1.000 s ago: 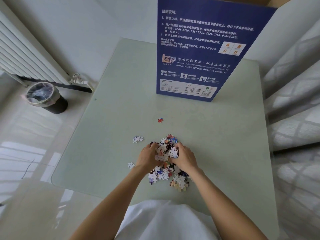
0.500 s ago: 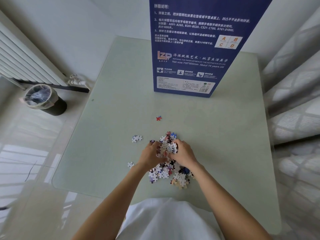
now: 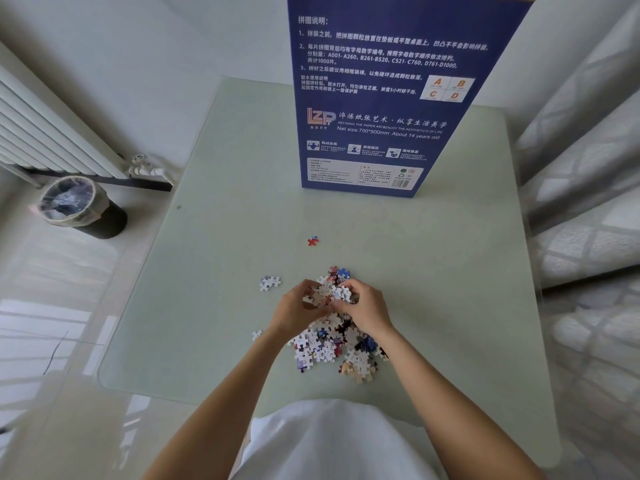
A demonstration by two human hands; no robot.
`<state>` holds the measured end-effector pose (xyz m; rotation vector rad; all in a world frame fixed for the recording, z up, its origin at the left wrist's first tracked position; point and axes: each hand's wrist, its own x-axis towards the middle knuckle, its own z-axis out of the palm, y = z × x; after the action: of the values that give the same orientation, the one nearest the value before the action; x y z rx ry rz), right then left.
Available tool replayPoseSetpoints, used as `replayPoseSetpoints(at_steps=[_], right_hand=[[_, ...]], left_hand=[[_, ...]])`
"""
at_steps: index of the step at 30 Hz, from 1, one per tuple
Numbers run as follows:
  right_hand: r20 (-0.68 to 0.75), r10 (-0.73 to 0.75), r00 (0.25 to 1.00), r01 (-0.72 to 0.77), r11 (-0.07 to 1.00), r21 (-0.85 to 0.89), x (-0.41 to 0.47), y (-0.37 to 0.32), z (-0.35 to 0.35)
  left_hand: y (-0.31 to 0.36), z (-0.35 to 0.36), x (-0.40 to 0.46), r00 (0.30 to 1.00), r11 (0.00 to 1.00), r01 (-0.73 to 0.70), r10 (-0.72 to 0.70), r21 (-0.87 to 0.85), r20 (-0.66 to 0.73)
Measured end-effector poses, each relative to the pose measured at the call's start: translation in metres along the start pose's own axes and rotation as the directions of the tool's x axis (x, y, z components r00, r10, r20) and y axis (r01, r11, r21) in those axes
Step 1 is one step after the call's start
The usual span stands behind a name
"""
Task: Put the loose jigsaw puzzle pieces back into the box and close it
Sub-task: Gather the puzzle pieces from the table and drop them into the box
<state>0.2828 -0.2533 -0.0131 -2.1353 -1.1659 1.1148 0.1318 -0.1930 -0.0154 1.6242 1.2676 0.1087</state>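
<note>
Head view: hands (image 3: 332, 311) around puzzle pieces (image 3: 329, 294)

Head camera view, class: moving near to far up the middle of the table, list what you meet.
Heap of mixed-colour jigsaw pieces → both hands gathering a handful → lone red piece → upright blue cardboard puzzle box.

This looks like a room in a home. A pale green glass-topped table (image 3: 450, 271) stands in the middle. At 10 o'clock a white radiator (image 3: 45, 133) is fixed to the wall, and below it, at 9 o'clock, a small black bin (image 3: 83, 209) with a plastic liner stands on glossy floor tiles. At 3 o'clock lies grey checked bedding (image 3: 588, 220).
</note>
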Motion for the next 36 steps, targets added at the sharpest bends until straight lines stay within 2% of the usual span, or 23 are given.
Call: replayPoseSetpoints(at_steps=[3,6,10,14,16,19,21,24,27,30,32,34,36], right_hand=[[0.045,-0.008,0.999,0.006,1.0,0.028,-0.001,0.0,-0.002],[0.022,-0.01,1.0,0.01,1.0,-0.002,-0.002,0.003,-0.007],[-0.015,-0.065,0.998,0.062,0.988,-0.141,-0.006,0.005,-0.025],[0.051,-0.203,0.978,0.209,0.935,-0.287,-0.014,-0.017,-0.068],[0.037,-0.267,0.963,0.268,0.933,-0.24,-0.014,-0.038,-0.099],[-0.036,-0.383,0.923,0.384,0.923,0.025,-0.014,-0.089,-0.16],[-0.124,-0.472,0.873,0.486,0.865,0.123,-0.014,-0.13,-0.204],[-0.317,-0.579,0.751,0.637,0.762,0.116,0.0,-0.184,-0.262],[-0.456,-0.658,0.599,0.724,0.689,-0.043,0.028,-0.222,-0.299],[-0.486,-0.706,0.514,0.695,0.676,-0.246,0.063,-0.241,-0.314],[-0.45,-0.726,0.52,0.619,0.684,-0.387,0.082,-0.244,-0.316],[-0.377,-0.731,0.569,0.552,0.679,-0.484,0.095,-0.242,-0.318],[-0.313,-0.712,0.628,0.523,0.685,-0.508,0.103,-0.238,-0.319]], left_hand=[[-0.003,0.0,0.0,0.998,0.999,0.005,-0.007,-0.037,-0.06],[-0.004,-0.001,0.0,0.996,1.0,-0.004,0.004,0.0,-0.09],[-0.001,-0.014,-0.003,0.993,0.997,-0.022,0.03,0.072,-0.111],[0.03,-0.043,0.0,0.983,0.968,-0.154,0.172,0.199,-0.072],[0.052,-0.058,0.003,0.965,0.943,-0.235,0.256,0.236,-0.061],[0.092,-0.081,0.009,0.92,0.896,-0.359,0.386,0.262,-0.062],[0.121,-0.096,0.013,0.871,0.858,-0.449,0.482,0.25,-0.089],[0.173,-0.124,0.017,0.771,0.786,-0.57,0.612,0.239,-0.176],[0.228,-0.152,0.02,0.641,0.694,-0.675,0.719,0.249,-0.268],[0.276,-0.178,0.025,0.527,0.62,-0.738,0.776,0.266,-0.347],[0.302,-0.195,0.033,0.447,0.575,-0.764,0.799,0.293,-0.402],[0.326,-0.209,0.042,0.368,0.524,-0.789,0.821,0.32,-0.437],[0.346,-0.221,0.052,0.287,0.458,-0.813,0.853,0.361,-0.436]])
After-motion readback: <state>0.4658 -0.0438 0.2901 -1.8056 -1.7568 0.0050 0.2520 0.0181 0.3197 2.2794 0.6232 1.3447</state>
